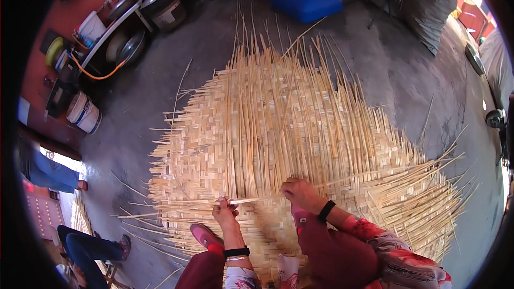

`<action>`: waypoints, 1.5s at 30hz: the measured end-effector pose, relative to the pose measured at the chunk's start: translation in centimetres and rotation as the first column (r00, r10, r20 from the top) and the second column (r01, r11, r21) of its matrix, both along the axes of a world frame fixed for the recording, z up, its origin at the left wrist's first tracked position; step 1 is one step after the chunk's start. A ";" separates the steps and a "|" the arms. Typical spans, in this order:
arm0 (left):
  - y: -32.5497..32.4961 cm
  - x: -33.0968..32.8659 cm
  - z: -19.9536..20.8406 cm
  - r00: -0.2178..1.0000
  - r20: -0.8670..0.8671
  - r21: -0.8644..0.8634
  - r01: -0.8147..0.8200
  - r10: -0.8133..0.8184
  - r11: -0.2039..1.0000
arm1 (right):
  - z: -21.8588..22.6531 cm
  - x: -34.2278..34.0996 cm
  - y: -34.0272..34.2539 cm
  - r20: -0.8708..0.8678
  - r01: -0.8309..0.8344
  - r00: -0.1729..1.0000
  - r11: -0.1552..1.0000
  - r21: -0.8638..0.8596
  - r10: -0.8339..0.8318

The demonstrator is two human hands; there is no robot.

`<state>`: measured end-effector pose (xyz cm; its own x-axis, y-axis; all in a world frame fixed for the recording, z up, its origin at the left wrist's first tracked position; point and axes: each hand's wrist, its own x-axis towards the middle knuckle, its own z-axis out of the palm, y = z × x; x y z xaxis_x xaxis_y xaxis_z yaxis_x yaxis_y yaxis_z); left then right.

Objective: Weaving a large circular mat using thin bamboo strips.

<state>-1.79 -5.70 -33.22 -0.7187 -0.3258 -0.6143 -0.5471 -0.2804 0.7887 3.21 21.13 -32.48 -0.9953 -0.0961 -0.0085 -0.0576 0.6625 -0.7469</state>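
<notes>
A large woven mat of pale split bamboo [190, 166] spreads over the floor under me, with ragged strip ends around its edge. My left hand [226, 217] pinches a flat bamboo strip [258, 199] near its left part. Further right, my right hand [303, 195] is closed on the same strip, which runs crosswise just above the mat and seems to continue to the right past that hand. Many loose lengthwise strips [257, 123] lie on the mat beyond my hands. Another bundle of strips [423, 203] lies crosswise at the right.
My shoe [205, 235] rests on the mat near my left hand. A blue plastic-looking block [306, 0] sits at the far side. Pots [163, 8], a white bucket [84, 113] and a shelf line the left wall. Another person's legs [88, 251] show at lower left.
</notes>
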 end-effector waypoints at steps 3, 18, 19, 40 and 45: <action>0.0 0.0 2.5 1.000 -0.025 -0.081 -0.014 0.012 0.997 | 2.4 1.2 -0.2 -0.134 0.093 0.987 0.995 0.031 -0.089; 1.8 7.6 17.2 0.637 -0.578 0.188 0.712 -0.510 0.677 | 7.1 7.3 8.5 0.561 0.367 0.653 0.435 -0.822 0.509; 2.1 7.9 17.7 0.682 -0.526 0.173 0.671 -0.508 0.721 | 6.8 7.9 8.6 0.564 0.366 0.653 0.442 -0.819 0.506; 8.1 9.8 5.7 0.995 -0.020 0.235 0.101 -0.100 0.967 | 7.4 14.4 7.5 0.045 0.254 0.967 0.965 -0.066 -0.252; 9.3 9.8 3.3 0.987 0.056 0.415 0.112 -0.148 0.903 | 6.6 15.4 8.6 0.261 0.284 0.930 0.957 -0.065 -0.259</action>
